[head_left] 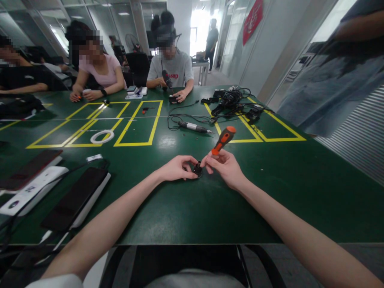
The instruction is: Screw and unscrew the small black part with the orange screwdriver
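My left hand (177, 168) pinches a small black round part (197, 169) that rests on the green table (192, 208). My right hand (225, 165) is closed around a screwdriver with an orange and black handle (223, 140). The handle tilts up to the right and the tip points down onto the black part. Both hands meet at the middle of the table, close to its front edge.
An electric screwdriver (193, 127) with its cable lies beyond my hands. A tangle of black cables and tools (232, 104) sits at the far right. Phones and white boxes (75, 200) lie at the left. A white ring (102, 136) lies inside yellow tape marks. Other people sit across the table.
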`<state>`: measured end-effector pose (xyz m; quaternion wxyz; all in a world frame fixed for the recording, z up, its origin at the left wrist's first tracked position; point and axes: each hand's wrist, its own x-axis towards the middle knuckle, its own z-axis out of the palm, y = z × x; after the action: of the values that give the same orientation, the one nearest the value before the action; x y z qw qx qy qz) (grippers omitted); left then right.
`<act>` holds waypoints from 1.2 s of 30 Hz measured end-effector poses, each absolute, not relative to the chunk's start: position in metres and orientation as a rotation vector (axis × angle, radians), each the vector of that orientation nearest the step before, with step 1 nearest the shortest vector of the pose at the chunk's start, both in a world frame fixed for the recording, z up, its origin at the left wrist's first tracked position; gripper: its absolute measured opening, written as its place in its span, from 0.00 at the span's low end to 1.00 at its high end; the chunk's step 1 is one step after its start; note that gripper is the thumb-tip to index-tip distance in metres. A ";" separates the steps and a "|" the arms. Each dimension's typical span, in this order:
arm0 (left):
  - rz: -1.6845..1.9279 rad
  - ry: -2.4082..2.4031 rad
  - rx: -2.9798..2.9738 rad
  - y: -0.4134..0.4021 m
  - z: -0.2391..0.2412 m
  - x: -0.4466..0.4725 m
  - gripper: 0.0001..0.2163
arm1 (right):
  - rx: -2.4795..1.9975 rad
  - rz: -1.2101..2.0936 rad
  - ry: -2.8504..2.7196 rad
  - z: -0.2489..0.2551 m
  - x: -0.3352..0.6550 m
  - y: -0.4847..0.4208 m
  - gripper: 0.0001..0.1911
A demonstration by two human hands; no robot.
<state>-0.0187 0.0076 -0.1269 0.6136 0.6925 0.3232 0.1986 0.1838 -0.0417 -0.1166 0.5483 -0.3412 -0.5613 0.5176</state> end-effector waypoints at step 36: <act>0.437 0.755 1.612 0.010 -0.129 -0.019 0.19 | -0.729 1.254 -1.348 -0.117 0.184 -0.041 0.21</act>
<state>-0.0188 0.0102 -0.1286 0.6086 0.6979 0.3266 0.1891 0.1839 -0.0414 -0.1171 0.5486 -0.3077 -0.5692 0.5294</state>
